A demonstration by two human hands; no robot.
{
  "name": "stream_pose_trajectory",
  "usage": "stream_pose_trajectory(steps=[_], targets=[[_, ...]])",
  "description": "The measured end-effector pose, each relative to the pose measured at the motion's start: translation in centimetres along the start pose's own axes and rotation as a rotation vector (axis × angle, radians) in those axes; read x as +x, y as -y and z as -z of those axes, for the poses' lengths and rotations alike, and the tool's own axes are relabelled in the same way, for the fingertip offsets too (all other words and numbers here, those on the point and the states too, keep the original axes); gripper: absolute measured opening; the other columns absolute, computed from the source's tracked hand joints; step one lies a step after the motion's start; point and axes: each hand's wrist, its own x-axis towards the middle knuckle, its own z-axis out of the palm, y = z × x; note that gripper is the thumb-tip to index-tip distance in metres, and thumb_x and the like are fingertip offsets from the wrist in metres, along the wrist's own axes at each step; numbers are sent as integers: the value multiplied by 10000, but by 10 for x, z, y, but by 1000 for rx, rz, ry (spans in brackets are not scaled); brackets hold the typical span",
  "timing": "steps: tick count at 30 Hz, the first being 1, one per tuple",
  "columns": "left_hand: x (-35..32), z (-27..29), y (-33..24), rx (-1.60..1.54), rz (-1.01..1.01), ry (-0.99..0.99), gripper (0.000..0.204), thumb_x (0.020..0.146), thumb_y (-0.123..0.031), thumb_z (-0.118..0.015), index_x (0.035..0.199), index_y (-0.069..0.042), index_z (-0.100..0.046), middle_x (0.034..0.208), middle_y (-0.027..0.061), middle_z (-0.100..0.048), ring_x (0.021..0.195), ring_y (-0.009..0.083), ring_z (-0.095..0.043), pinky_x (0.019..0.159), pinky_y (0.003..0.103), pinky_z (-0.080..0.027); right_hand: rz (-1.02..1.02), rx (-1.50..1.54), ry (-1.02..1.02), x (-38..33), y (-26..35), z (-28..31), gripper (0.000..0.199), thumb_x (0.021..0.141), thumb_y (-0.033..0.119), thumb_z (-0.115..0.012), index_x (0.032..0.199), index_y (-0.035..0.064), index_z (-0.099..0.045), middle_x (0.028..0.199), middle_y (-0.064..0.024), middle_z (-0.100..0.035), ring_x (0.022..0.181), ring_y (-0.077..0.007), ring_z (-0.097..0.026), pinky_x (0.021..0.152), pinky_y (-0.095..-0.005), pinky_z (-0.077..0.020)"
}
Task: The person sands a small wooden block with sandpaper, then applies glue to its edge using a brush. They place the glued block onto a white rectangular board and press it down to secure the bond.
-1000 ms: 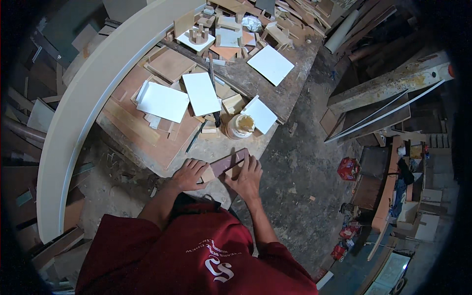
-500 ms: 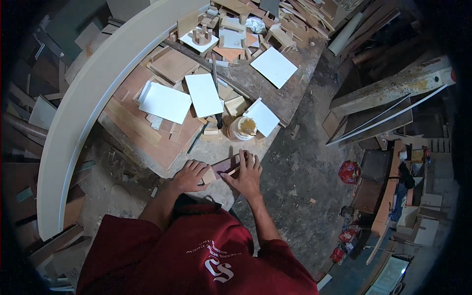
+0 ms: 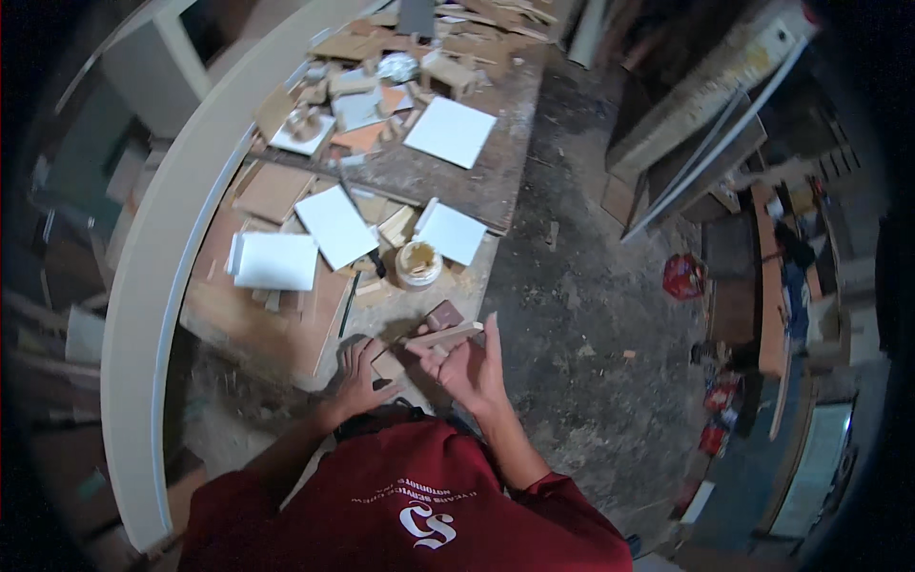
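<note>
As I watch, my part-curled right hand (image 3: 469, 375) holds a pale, straight wooden strip (image 3: 448, 336) running left-to-right; my left hand (image 3: 356, 385)'s grip is unclear.

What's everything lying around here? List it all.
Worktable: one, brown and grey, centre left.
White panels: four large, white, on worktable.
Tub: one, white, worktable's near part.
Wood scraps: many, brown, worktable's far end.
Foil: one, silver, among scraps.
Curved band: one, beige, left.
Beam: one, stained white, upper right.
Packages: several, red, right.
Clutter: uncounted, mixed, blurred around rim.
Wooden strip: one, pale, lower centre.
Block: one, reddish-brown, just beyond strip.
Wood piece: one, light brown, lower centre.
Shirt: one, dark red, bottom.
Right hand: one, bare, holding strip.
Left hand: one, bare, at wood piece.
</note>
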Motion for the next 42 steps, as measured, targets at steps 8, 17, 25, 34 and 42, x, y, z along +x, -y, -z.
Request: stream_pose_trajectory(steps=[8,17,25,34,42], targets=[[97,82,-121,-276,-290,-78,365,801,-159,-747,1115,-11,-633,1053,114,-607,976,308,-584,843,395,-477,-143,-59,8,-25,-9,-18,822,872,734,-421,1367,78,-414,1280,-129,-560,1161,-379,-559,975,-469,-459],[97,91,-127,-852,418,-217,221,940,-159,-640,928,60,-670,783,-8,-641,691,35,-525,607,233,-444,240,-865,85,-46,-23,-37,331,932,108,-643,1218,36,-491,907,-43,-659,763,-113,-650,666,-240,-507],[87,112,-127,-1007,551,-272,258,958,-215,-615,915,27,-692,756,-43,-609,664,18,-495,563,204,-397,221,-994,-41,-56,-24,-63,183,963,107,-595,1088,-26,-596,833,-31,-669,680,-76,-617,626,-215,-485],[83,142,-132,-1125,421,-82,174,923,-124,-639,988,31,-684,832,-16,-647,732,38,-555,673,202,-440,320,-1006,-61,-66,-28,-73,186,963,120,-598,1074,-26,-630,789,1,-638,659,-47,-586,580,-202,-443],[81,157,-119,-994,451,-52,183,922,-116,-650,1009,44,-667,827,0,-647,745,46,-571,656,218,-467,425,-1175,-118,-72,-43,-80,155,945,94,-611,1034,-31,-629,687,58,-491,628,-15,-470,559,-202,-416]])
